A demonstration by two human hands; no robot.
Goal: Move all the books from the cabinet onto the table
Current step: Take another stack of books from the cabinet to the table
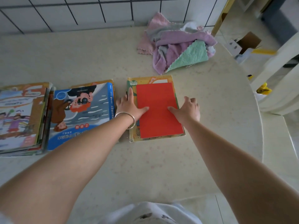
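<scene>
**Both hands flat on the red book, three piles on the table**

We saw three piles of books lying on the pale table (pixel 161 167). The right pile (pixel 134 81) sat near the middle of the table, and a red book (pixel 159 120) lay flat on top of it, smaller than the illustrated cover beneath, whose edge showed along the far side and the left.

The left hand (pixel 129 107) lay at the left edge of that pile with its fingers stretched out and relaxed; its thumb rested on the red cover and the index finger ran along the cover below. It gripped nothing. A silver bangle (pixel 127 118) circled that wrist. The right hand (pixel 188 109) lay at the right edge of the pile, its thumb on the red cover and its fingers spread loosely over the side. It, too, held nothing that we could see.

Just beside the left hand lay the middle pile (pixel 92 84), topped by a blue book (pixel 80 113) with a cartoon figure on it. Touching that pile on its left was the left pile (pixel 21 117), cut off by the edge of the view.

Beyond the right pile, well apart from it, lay a heap of cloths (pixel 178 46) in pink, lilac, grey and green. Tiled wall (pixel 64 13) ran behind the table. We could not see the cabinet.
</scene>
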